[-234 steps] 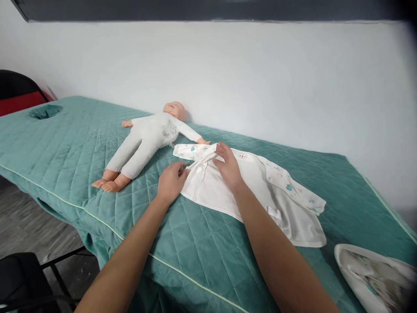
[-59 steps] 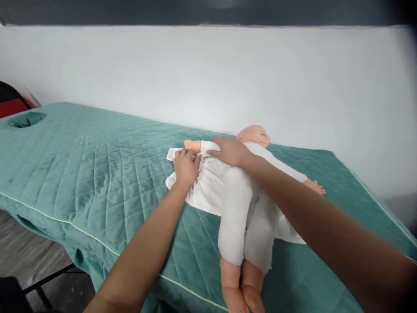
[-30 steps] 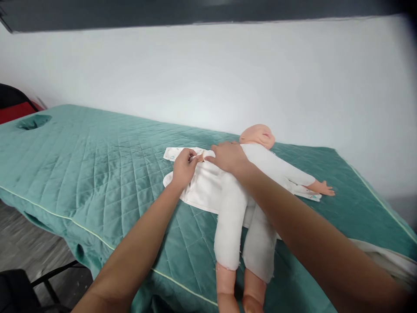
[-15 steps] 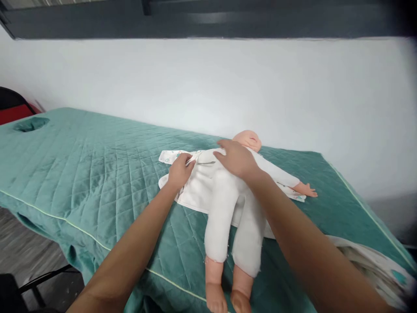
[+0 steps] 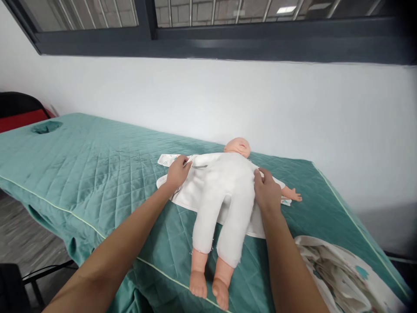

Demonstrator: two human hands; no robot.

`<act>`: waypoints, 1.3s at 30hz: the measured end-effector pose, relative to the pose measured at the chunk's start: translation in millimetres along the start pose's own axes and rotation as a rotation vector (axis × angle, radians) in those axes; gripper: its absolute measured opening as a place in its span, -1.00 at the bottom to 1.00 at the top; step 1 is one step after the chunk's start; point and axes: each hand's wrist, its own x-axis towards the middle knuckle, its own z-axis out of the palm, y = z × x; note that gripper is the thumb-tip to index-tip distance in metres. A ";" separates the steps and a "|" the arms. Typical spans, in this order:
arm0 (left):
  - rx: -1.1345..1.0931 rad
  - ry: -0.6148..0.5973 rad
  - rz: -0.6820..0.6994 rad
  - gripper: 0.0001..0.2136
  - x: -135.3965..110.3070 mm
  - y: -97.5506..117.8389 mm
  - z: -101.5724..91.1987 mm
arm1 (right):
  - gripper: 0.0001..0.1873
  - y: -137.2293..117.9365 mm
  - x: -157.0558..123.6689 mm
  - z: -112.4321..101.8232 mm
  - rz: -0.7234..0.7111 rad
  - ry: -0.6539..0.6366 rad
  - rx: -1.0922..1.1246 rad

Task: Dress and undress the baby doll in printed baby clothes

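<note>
White shirt [image 5: 187, 191] is lying beneath the doll [image 5: 228, 178] on the green bed [image 5: 114, 174]. Your left hand [image 5: 177, 172] is pinching the shirt at left; your right hand [image 5: 267, 189] is lying against the doll at right, grip indeterminable.

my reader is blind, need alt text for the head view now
A doll lies on its back on a white shirt on a green bed, head toward the wall. The left hand pinches the shirt on one side; the right hand is on the other.
</note>
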 end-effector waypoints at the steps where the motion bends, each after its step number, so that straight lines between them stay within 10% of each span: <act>1: -0.009 -0.016 -0.017 -0.88 2.1 4.2 -1.5 | -0.29 -1.5 0.0 -0.5 -0.007 -0.020 0.031; 18: 0.033 -0.181 -0.003 -0.91 43.7 99.0 -15.6 | -0.16 -13.2 -25.6 34.1 -0.354 -0.444 0.370; 26: 0.293 -0.262 0.349 -0.83 -9.9 137.4 -36.5 | -0.25 -12.7 -25.8 38.8 -0.335 -0.555 0.409; 32: 0.412 -0.167 0.629 -0.74 -69.2 105.9 -51.5 | -0.26 -13.3 -26.7 37.6 -0.328 -0.575 0.448; 39: 0.209 -0.135 0.077 -0.72 -78.4 51.5 -56.1 | -0.25 -12.6 -25.5 36.4 -0.300 -0.579 0.437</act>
